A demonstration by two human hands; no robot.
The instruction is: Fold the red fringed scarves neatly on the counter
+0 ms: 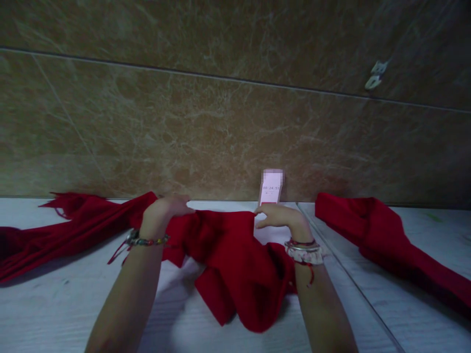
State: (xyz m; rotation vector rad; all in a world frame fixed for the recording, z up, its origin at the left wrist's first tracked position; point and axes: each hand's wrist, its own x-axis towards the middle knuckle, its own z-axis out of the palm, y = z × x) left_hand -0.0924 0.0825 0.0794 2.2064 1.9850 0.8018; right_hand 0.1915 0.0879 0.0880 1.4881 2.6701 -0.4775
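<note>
Red cloth (237,250): your left hand (164,215) at 10 o'clock, right hand (281,215) at 1; can't tell if either's fingers grip. Pull evenly, ease folds at 6.

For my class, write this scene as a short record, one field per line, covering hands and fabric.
Left hand: on the middle red cloth; grip unclear
Right hand: at that cloth's upper corner; grip unclear
Bracelets: on both arms
Far right: another red cloth, apart from the middle one
Wall: brown, marbled
Phone: upright by the wall, showing digits
Surface: pale, wood-grained
</note>
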